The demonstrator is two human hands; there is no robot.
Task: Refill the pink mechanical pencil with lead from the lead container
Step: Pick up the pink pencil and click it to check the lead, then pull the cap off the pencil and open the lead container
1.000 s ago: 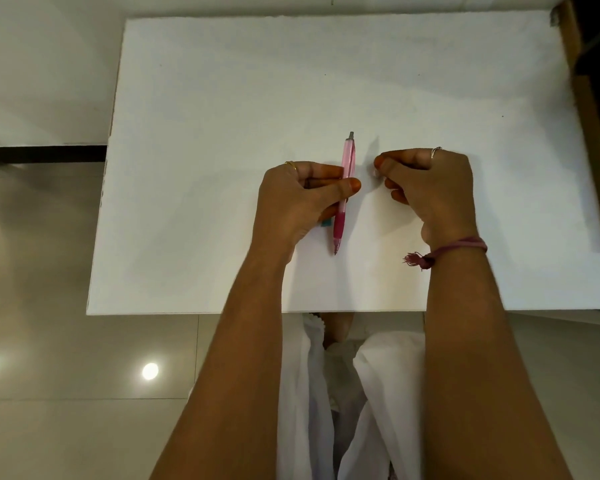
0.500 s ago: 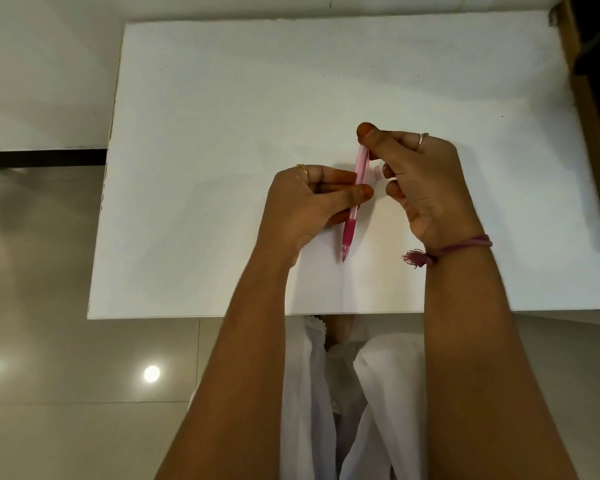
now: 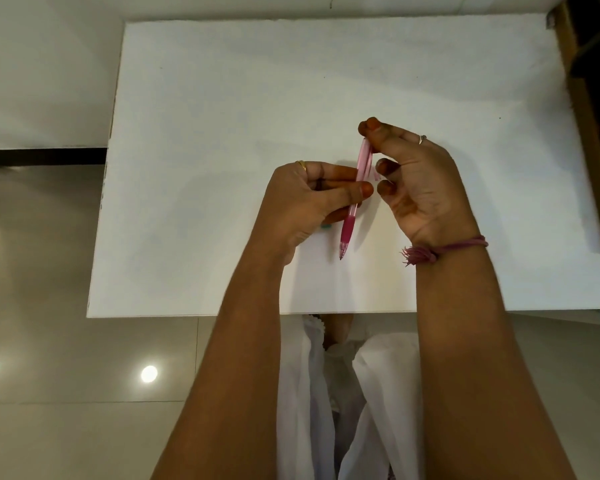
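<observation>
- The pink mechanical pencil (image 3: 355,194) is standing nearly upright above the middle of the white table (image 3: 222,133), its pale translucent barrel uppermost, the darker pink grip below and the fine tip pointing down toward the person.
- The left hand (image 3: 312,199) is gripping the pencil round its middle, thumb lying across the front of the barrel and the fingers curled behind it; a gold ring (image 3: 302,165) is showing on one finger.
- A small teal thing (image 3: 326,226) is peeking out under the left palm; what it is cannot be told.
- The right hand (image 3: 420,181) is pinching the pencil's top end between thumb and forefinger, while its other fingers are curling loosely just beside the barrel; a silver ring (image 3: 422,139) is sitting on one finger.
- A pink thread bracelet (image 3: 444,251) with a frayed knot is circling the right wrist.
- Both forearms are reaching over the near table edge, with white clothing (image 3: 326,393) hanging between them.
- The fingertips are hiding the pencil's cap end, so its state cannot be told.
</observation>
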